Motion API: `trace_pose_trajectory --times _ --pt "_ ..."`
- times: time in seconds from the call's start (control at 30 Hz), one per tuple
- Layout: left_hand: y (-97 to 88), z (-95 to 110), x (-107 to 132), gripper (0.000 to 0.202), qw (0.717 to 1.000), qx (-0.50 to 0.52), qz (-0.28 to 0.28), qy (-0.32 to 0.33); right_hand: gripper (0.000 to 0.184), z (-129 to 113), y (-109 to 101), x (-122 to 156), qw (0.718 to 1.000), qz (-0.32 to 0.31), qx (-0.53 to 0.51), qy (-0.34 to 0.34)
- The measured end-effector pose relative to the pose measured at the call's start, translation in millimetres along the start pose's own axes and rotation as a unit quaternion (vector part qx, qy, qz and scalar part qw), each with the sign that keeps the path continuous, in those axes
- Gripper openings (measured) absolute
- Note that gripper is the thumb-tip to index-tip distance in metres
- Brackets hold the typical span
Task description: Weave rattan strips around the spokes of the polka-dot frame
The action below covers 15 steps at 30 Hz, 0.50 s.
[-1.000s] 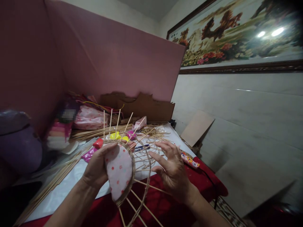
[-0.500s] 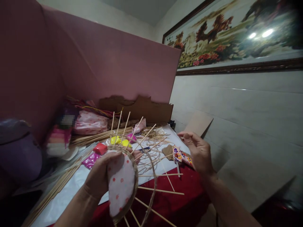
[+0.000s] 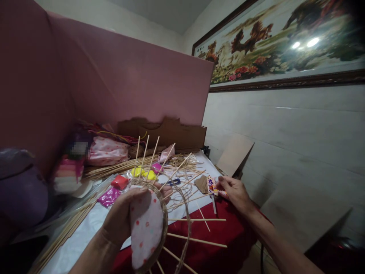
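Note:
My left hand [image 3: 121, 219] is closed round a half-woven basket base [image 3: 146, 226], a round disc covered in white cloth with red dots. Thin cane spokes [image 3: 182, 219] fan out from its rim, and a loop of cane circles them. My right hand [image 3: 234, 192] reaches to the table's right edge and its fingers rest on a flower-patterned strip [image 3: 214, 186] lying there. Whether they grip it I cannot make out.
A white sheet [image 3: 94, 220] over a red cloth [image 3: 216, 236] covers the table. On it lie bundles of cane [image 3: 114, 165], red, yellow and pink packets [image 3: 119, 182], pink dotted fabric [image 3: 107, 150] and brown cardboard [image 3: 168, 133]. A pink board [image 3: 128, 76] stands behind, a tiled wall on the right.
My right hand left the spokes, swung out to the right, then came down onto the patterned strip. My left hand kept hold of the basket base, turning it slightly.

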<state>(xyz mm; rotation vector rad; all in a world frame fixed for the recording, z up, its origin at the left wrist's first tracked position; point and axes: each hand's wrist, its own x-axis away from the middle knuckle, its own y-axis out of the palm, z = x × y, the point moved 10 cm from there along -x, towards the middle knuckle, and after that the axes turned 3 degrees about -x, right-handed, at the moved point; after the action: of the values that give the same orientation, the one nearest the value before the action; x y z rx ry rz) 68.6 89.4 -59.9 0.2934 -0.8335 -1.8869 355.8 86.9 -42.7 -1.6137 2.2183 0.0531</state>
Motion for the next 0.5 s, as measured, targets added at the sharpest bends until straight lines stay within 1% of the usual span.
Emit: trace_pose_trajectory --times 0.03,0.1,0.17,0.23,0.3,0.33,0.4,0.5 --pt "-0.2 0.3 -0.3 0.015 1.000 0.001 0.002 0.003 0.036 -3.8 10.7 -0.7 0.999 -0.030 -0.002 -0.016" --pt "0.8 -0.9 -0.8 0.016 1.000 0.001 0.003 0.000 0.027 -16.0 38.4 -0.9 0.993 -0.102 -0.020 -0.051" --pt "2.5 -2.0 -0.9 0.016 1.000 0.002 0.002 -0.004 0.020 -29.7 70.0 1.5 0.980 -0.177 -0.066 -0.068" --pt "0.5 -1.9 -0.3 0.017 1.000 0.002 0.016 -0.003 0.025 -48.9 100.9 8.7 0.956 -0.256 -0.104 -0.104" --pt "-6.2 -0.5 1.0 0.016 0.999 -0.006 0.050 0.001 0.035 -60.7 126.0 17.1 0.935 -0.317 -0.104 -0.119" --pt "-10.3 0.4 2.0 0.015 0.997 -0.014 0.070 0.003 0.039 -62.6 135.7 20.5 0.928 -0.340 -0.108 -0.110" --pt "-15.0 3.1 3.8 0.014 0.995 -0.022 0.096 0.010 0.044 -59.8 151.1 26.4 0.914 -0.380 -0.130 -0.062" --pt "-10.9 3.9 4.6 0.012 0.996 -0.019 0.087 0.006 0.034 -51.7 164.0 33.5 0.887 -0.414 -0.202 0.033"
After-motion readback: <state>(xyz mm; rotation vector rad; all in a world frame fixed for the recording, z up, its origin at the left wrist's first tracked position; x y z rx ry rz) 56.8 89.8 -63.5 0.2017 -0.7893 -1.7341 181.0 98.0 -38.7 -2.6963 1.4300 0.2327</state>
